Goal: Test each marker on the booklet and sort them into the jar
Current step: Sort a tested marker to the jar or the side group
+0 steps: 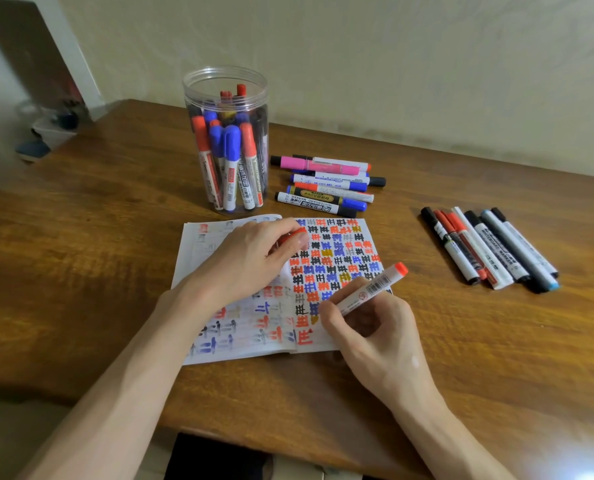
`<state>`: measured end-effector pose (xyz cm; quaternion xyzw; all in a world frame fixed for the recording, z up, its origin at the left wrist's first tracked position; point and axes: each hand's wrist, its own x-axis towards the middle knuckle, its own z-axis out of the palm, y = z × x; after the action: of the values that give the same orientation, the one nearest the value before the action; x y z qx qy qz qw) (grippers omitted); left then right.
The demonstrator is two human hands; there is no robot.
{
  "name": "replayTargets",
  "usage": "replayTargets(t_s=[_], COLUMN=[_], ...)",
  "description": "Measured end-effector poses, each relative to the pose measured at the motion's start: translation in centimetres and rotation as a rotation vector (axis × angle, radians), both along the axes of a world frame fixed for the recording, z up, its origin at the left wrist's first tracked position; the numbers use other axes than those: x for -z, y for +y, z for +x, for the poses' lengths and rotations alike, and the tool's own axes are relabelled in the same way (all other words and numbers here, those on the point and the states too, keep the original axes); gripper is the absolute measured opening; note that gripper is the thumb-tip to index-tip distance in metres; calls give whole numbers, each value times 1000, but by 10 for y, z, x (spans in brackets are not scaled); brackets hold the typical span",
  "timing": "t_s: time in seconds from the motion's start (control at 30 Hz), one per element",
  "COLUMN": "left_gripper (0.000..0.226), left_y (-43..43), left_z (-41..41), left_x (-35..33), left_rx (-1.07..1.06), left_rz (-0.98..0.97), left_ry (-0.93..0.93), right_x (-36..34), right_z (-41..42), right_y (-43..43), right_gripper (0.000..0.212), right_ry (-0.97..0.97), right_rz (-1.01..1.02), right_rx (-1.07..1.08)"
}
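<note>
Wooden table (80,254), one person seated, both hands over the open booklet (198,244). The right page is almost filled with test characters in red, blue, black and some gold, and the left page has fainter strokes, so I judge the testing well advanced. Clear jar (254,98) stands upright just behind the booklet with no lid. It holds a dense bunch of markers, mostly red and blue with some black, standing on end. Not yet in the jar are two groups on the table: one pile (326,183) just right of the jar, including a pink one, and a second row (489,247) well apart at the far right, mostly black and red. I cannot tell which group is untested and which is rejected. Right hand (368,327) pinches a red marker (368,289) in a writing grip, tip down at the page's lower edge beside a fresh red character. Left hand (250,258) rests on the booklet, thumb and fingers pinching the red cap (293,235).
</note>
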<state>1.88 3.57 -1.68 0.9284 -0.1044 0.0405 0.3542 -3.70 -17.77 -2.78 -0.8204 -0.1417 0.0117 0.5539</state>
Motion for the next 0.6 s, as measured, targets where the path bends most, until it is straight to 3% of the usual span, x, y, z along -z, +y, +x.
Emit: replayTargets(t_s=[0.13,0.33,0.47,0.6], left_gripper=[30,18,27,29], left_y=[0,1,0,0], left_z=[0,1,0,1], left_x=[0,2,0,2], left_rx=[-9,0,0,6], left_rz=[-15,-13,-59,-52], left_ry=[17,-4,-16,-57], right_x=[0,-1,0,-4], right_z=[-1,-1,-2,-1], right_y=[2,1,0,1], right_gripper=[9,8,7,12], right_ry=[10,-18,15,5], right_rz=[-15,-69,-86,4], right_rx=[17,-6,-29,-1])
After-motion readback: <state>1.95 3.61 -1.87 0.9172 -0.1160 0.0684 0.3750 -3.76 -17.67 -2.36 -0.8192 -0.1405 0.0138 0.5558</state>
